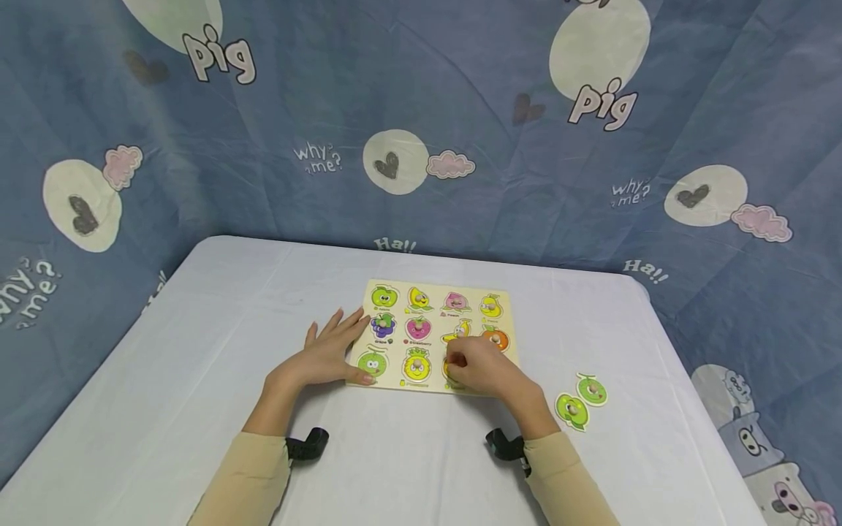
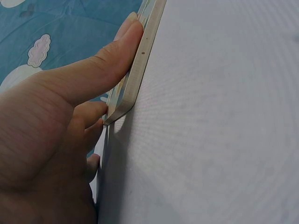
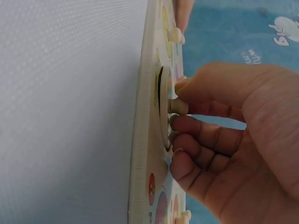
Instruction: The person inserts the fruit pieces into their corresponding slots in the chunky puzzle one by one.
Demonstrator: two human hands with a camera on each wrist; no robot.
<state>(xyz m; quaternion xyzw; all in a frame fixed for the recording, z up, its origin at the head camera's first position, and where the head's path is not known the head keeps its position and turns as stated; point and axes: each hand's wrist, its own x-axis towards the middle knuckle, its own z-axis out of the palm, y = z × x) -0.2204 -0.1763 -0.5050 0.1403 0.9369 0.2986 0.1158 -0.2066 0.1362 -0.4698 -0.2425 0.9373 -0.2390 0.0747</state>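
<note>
A pale wooden fruit puzzle board (image 1: 395,381) lies on the table, with knobbed pieces such as a pineapple (image 1: 416,365), strawberry (image 1: 418,329) and orange (image 1: 495,337) in it. Across its left edge lies my left hand (image 1: 325,356), fingers spread and fairly straight, thumb (image 2: 110,63) on the board's front corner. My right hand (image 1: 483,365) pinches the wooden knob (image 3: 179,107) of a yellowish puzzle piece (image 1: 449,371) in the front row. In the right wrist view that piece (image 3: 163,116) tilts slightly off the board. The hand covers most of it in the head view.
Two loose green fruit pieces, one apple-like (image 1: 572,411) and one rounder (image 1: 593,390), lie on the white tablecloth (image 1: 631,467) to the right of my right forearm. A blue printed curtain (image 1: 421,88) hangs behind and beside the table.
</note>
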